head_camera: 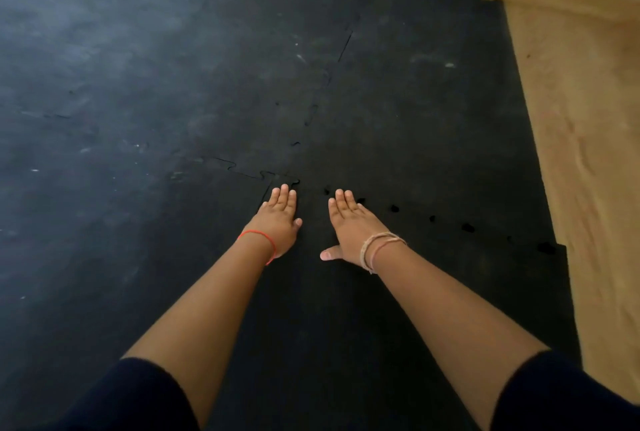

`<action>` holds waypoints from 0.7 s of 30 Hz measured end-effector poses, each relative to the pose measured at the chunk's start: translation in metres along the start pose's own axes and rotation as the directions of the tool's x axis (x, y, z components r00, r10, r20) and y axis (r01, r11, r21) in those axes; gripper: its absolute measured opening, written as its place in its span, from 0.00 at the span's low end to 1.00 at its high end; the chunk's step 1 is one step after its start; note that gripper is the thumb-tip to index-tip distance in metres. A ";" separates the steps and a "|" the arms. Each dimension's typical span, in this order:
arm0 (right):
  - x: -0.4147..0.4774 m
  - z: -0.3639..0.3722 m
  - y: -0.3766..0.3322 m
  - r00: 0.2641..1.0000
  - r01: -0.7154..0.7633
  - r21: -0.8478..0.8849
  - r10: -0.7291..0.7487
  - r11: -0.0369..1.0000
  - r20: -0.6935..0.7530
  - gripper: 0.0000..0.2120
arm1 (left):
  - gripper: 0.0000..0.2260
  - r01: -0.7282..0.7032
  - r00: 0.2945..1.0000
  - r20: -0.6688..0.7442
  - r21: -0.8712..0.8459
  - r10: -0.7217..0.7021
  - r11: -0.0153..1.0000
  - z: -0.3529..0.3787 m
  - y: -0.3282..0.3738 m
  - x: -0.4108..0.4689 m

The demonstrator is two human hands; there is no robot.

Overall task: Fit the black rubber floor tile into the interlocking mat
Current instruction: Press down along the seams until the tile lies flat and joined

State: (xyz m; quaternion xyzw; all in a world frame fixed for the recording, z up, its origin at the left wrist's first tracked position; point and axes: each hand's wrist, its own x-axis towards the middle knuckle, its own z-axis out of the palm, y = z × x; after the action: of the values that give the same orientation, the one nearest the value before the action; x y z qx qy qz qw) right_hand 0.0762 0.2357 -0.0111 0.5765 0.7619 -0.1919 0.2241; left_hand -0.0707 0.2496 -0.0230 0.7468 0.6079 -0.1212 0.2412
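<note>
I see the interlocking mat (173, 84) covering most of the wooden floor (588, 119), with the black rubber floor tile (398, 292) at its near right corner, its far seam gapping in small holes. My left hand (278, 222) and right hand (349, 222) lie flat, fingers extended, on the tile's far-left corner.

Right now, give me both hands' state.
Left hand: open, flat on the black tile, holding nothing.
Right hand: open, flat on it too.
</note>
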 end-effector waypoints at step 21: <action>-0.021 0.027 0.019 0.971 -0.199 0.111 0.211 0.974 -0.114 0.56 | 0.26 -0.010 1.000 0.003 0.070 0.009 0.997 -0.010 -0.010 0.009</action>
State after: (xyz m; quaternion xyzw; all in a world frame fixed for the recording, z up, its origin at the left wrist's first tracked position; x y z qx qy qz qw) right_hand 0.1030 0.2092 -0.0220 0.6736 0.7003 -0.1685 0.1656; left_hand -0.0799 0.2633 -0.0210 0.7575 0.5994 -0.1423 0.2162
